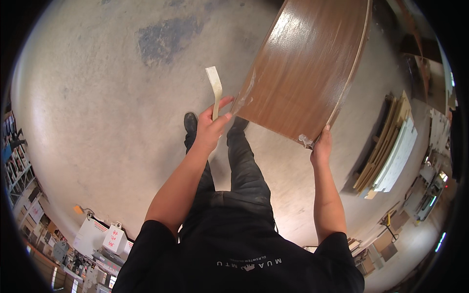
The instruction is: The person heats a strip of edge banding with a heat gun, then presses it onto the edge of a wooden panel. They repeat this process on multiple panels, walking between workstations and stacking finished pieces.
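A long brown wood-grain panel with a glossy, film-like surface stretches away from me and leaves the view at the top. My right hand grips its near right corner, thumb on the edge. Loose clear film bunches there. At the near left corner, my left hand has its thumb and fingers around the panel's edge; the exact contact is partly hidden. A pale, flat, bent strip stands up out of the same hand, its lower end in the crook between thumb and fingers.
Stacked boards, some brown and some white, lie on the concrete floor to my right. Behind them are racks and equipment. A white box and assorted goods sit at lower left. My feet stand below the panel's near left corner.
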